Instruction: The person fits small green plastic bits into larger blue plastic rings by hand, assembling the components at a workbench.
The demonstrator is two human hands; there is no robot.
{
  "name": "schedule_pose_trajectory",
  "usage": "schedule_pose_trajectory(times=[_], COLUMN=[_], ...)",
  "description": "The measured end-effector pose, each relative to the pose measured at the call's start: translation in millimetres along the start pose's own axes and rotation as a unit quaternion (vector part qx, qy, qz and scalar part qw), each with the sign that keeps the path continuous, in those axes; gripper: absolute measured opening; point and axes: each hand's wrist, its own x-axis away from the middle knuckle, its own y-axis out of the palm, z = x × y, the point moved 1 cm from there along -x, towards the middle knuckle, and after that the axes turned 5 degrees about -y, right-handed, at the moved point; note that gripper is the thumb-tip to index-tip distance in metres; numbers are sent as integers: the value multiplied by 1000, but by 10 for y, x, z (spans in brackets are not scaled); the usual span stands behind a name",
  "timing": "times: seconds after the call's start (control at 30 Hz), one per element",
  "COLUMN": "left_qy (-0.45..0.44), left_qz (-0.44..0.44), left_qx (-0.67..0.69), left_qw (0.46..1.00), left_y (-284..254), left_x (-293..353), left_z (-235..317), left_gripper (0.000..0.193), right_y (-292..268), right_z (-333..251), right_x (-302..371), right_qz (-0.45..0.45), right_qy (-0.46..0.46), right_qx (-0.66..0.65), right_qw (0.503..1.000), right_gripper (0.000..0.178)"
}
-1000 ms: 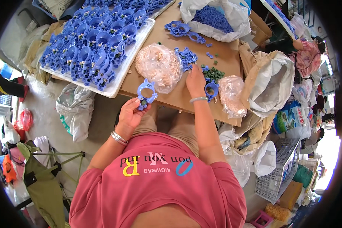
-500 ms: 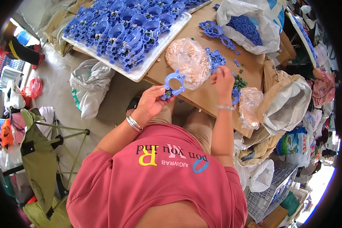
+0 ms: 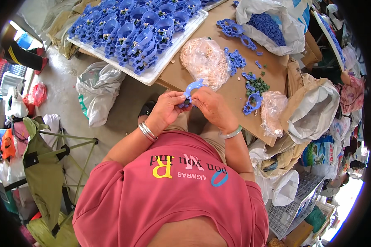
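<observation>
My left hand [image 3: 168, 108] pinches a blue plastic ring-shaped part [image 3: 193, 85] by its lower end, just past the table's near edge. Against the same part, the fingers of my right hand [image 3: 213, 108] are closed together; anything between them is hidden. Part of the ring is covered by the fingers. Beyond the hands lies a clear bag of small beige pieces [image 3: 205, 61]. Small dark green pieces [image 3: 257, 85] are heaped on the table to the right, beside loose blue parts [image 3: 252, 103].
A white tray [image 3: 200, 20] full of similar blue assemblies stands at the far left. At the far right is a white sack [image 3: 290, 47] of small blue pieces. A second clear bag [image 3: 273, 109] lies near the brown cardboard tabletop's [image 3: 173, 76] right side, next to an open paper sack [image 3: 313, 109].
My right hand has come from the loose pieces on the right to the blue ring part in my left hand. The left hand has barely moved.
</observation>
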Motion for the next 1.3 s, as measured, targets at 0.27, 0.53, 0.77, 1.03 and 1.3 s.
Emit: schedule_pose_trajectory(times=[0.27, 0.53, 0.77, 1.03, 1.3], left_qy=[61, 87, 62, 26, 58], left_qz=[-22, -61, -38, 0, 9], left_qx=[-62, -101, -88, -82, -159], left_qw=[996, 989, 993, 996, 986], left_y=[22, 67, 88, 93, 53], left_x=[44, 87, 133, 145, 147], left_z=[8, 44, 36, 36, 13], left_gripper=[13, 14, 13, 13, 11], right_y=[51, 59, 84, 95, 125], right_z=[1, 2, 102, 188, 207], right_x=[36, 84, 110, 132, 163], right_qz=[35, 106, 128, 90, 41], right_qy=[-22, -77, -86, 38, -8], right_qx=[36, 147, 109, -57, -19], right_qw=[999, 980, 982, 994, 999], right_gripper=[13, 25, 27, 43, 40])
